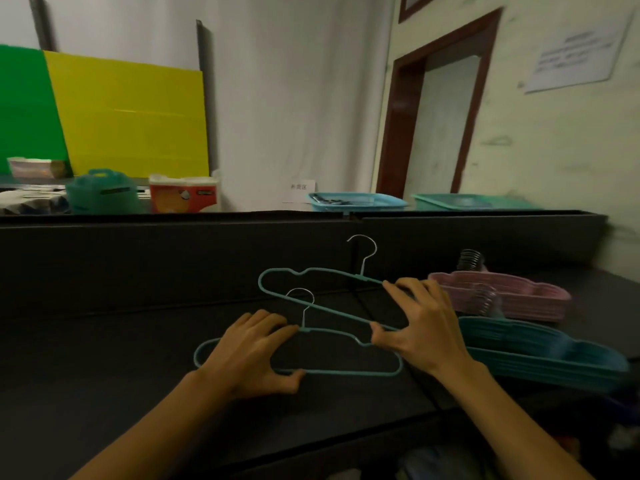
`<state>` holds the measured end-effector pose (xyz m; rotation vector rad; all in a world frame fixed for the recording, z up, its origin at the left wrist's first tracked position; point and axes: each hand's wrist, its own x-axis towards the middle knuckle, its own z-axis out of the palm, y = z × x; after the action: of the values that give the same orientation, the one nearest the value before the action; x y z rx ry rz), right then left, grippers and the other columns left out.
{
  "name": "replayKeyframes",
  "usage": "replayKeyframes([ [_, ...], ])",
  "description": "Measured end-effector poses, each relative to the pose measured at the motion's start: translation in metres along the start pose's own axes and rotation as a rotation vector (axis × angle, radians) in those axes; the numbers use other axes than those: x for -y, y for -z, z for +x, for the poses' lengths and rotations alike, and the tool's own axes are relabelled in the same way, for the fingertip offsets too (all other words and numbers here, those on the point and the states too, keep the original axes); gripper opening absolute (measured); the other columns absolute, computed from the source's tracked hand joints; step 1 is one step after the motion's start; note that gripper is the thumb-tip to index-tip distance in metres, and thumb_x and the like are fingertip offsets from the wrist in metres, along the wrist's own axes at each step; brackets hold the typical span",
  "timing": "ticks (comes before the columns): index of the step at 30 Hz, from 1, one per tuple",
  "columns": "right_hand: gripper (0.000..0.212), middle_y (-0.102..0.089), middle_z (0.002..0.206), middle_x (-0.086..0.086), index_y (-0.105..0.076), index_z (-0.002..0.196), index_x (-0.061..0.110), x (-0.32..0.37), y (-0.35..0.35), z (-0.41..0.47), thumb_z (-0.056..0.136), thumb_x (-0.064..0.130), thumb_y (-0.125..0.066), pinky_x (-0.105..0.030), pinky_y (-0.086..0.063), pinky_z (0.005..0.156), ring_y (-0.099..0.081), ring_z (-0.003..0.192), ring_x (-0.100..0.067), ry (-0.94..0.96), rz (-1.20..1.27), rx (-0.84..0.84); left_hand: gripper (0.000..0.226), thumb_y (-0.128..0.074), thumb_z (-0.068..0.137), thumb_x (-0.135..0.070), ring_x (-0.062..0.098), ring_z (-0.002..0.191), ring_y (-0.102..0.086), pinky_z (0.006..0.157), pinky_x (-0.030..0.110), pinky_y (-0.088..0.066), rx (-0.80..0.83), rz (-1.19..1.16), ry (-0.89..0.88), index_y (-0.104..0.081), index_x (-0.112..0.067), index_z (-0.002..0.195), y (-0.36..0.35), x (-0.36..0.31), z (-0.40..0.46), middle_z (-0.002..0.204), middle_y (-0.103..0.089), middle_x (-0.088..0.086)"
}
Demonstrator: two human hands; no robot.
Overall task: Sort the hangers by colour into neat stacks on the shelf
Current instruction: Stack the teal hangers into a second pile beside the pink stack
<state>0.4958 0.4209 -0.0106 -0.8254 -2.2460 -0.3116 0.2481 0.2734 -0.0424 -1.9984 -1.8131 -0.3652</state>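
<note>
You stand at a dark shelf (pixel 121 341) that runs left to right across the view. At its right end sits your teal stack (pixel 540 355), long axis left to right, and just beyond it the pink stack (pixel 502 296), lying the same way with its metal hooks pointing far.

Your right hand (pixel 420 323) grips the raised teal hanger (pixel 311 303) by its right shoulder, thumb on the lower bar. That hanger tilts, left end high and far, hook pointing up and far.

Your left hand (pixel 249 355) pinches the flat teal hanger (pixel 346 370) lying on the shelf near you, thumb at the bottom bar, fingers at the neck; its long axis runs left to right, hook pointing far.

The small white sign (pixel 299 190) on the far wall is too blurred to read.
</note>
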Motion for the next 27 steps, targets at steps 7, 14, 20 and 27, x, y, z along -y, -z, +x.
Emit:
replayKeyframes([
  [7, 0.073, -0.062, 0.112, -0.007, -0.065, 0.120, 0.009, -0.132, 0.055, -0.026, 0.071, 0.063, -0.052, -0.043, -0.047, 0.082, -0.049, 0.101, -0.026, -0.048, -0.070, -0.021, 0.073, -0.046, 0.075, -0.075, 0.014, 0.101, -0.059, 0.081, 0.030, -0.052, -0.076, -0.072, -0.118, -0.061, -0.022, 0.122, -0.027, -0.104, 0.093, 0.114, -0.063, -0.001],
  [14, 0.072, -0.062, 0.105, -0.008, -0.067, 0.115, 0.008, -0.227, 0.095, -0.059, 0.072, 0.063, -0.049, -0.043, -0.045, 0.075, -0.050, 0.093, -0.027, -0.131, -0.152, -0.043, 0.070, -0.049, 0.074, -0.071, 0.016, 0.092, -0.061, 0.074, 0.030, -0.051, -0.192, -0.117, -0.181, -0.066, -0.017, 0.115, -0.045, -0.183, 0.163, 0.106, -0.066, 0.000],
  [20, 0.076, -0.063, 0.102, -0.011, -0.067, 0.115, 0.005, -0.280, 0.120, -0.077, 0.071, 0.064, -0.049, -0.044, -0.046, 0.073, -0.053, 0.091, -0.032, -0.187, -0.184, -0.063, 0.067, -0.049, 0.075, -0.070, 0.016, 0.098, -0.060, 0.080, 0.032, -0.050, -0.200, -0.186, -0.199, -0.065, -0.019, 0.115, -0.059, -0.230, 0.203, 0.110, -0.065, -0.002],
  [27, 0.078, -0.063, 0.103, -0.011, -0.067, 0.116, 0.005, -0.314, 0.129, -0.092, 0.072, 0.066, -0.049, -0.048, -0.049, 0.073, -0.053, 0.090, -0.033, -0.218, -0.175, -0.064, 0.069, -0.045, 0.076, -0.073, 0.015, 0.099, -0.060, 0.081, 0.031, -0.047, -0.167, -0.184, -0.165, -0.065, -0.021, 0.116, -0.075, -0.249, 0.221, 0.109, -0.066, -0.003],
])
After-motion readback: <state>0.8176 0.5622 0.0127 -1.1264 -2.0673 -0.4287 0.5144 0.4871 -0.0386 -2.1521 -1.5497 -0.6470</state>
